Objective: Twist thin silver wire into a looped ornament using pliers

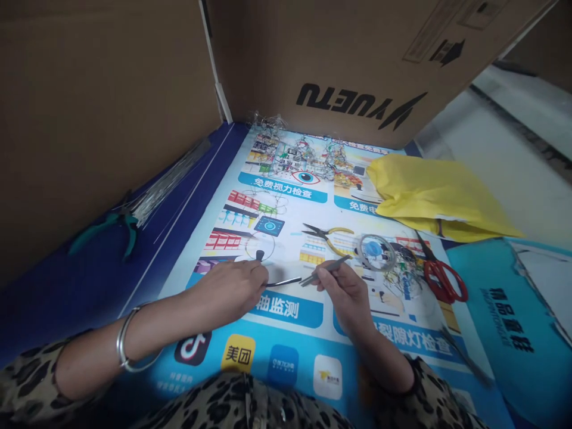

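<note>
My left hand (239, 289) is closed round a slim dark metal tool (285, 282) whose thin end points right; its kind is unclear. Above that hand a fine wire loop (274, 245) shows, and I cannot tell whether the hand holds it. My right hand (346, 292) pinches a pair of grey tweezers (325, 271), tips pointing left. The tweezer tips are close to the end of the slim tool; whether they touch is too small to tell. Just beyond my right hand lie yellow-handled pliers (333, 236) and a coil of clear line or wire (376, 252).
A printed poster (292, 223) covers the surface. Tangled wire pieces (330, 158) lie at the back, below a cardboard box (357, 53). Red-handled scissors (444, 280), a yellow bag (433, 190) and a teal bag (487, 286) are right. Green-handled pliers (127, 220) and straight wires (165, 182) are left.
</note>
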A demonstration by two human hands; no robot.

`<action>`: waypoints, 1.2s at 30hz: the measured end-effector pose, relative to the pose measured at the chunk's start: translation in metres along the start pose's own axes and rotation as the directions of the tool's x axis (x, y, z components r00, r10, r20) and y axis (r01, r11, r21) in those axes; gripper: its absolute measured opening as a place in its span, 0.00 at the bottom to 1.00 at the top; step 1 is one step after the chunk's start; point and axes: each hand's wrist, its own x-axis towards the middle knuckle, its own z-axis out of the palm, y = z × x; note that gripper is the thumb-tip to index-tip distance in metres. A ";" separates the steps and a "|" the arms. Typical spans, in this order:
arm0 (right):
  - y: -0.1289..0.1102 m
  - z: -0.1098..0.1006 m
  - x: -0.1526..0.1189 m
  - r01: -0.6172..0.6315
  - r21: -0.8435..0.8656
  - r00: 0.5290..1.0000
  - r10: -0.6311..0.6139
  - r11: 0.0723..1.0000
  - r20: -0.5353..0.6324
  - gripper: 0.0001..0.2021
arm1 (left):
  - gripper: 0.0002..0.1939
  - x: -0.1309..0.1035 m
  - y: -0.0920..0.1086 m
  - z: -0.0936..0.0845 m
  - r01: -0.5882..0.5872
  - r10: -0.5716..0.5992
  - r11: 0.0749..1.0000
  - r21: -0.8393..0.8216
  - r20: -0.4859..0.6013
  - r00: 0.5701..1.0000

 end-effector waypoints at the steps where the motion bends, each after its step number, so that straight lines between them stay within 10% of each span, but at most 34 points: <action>1: 0.000 0.002 -0.002 -0.011 -0.012 1.000 0.011 1.000 0.019 0.07 | 0.08 0.001 0.002 0.000 -0.014 0.013 0.999 -0.043 -0.024 1.000; 11: -0.014 0.036 -0.011 0.031 -0.015 0.988 -0.028 0.999 0.154 0.07 | 0.05 0.010 0.007 0.031 -0.215 0.089 0.928 -0.304 -0.380 0.921; 27: -0.015 0.036 -0.014 0.078 -0.025 0.983 -0.073 0.997 0.166 0.05 | 0.05 0.012 0.006 0.038 -0.224 0.040 0.870 -0.439 -0.391 0.920; 36: -0.025 0.031 -0.014 0.423 -0.181 0.901 -0.390 0.888 0.192 0.06 | 0.06 0.008 0.005 0.036 -0.293 0.050 0.782 -0.550 -0.413 0.909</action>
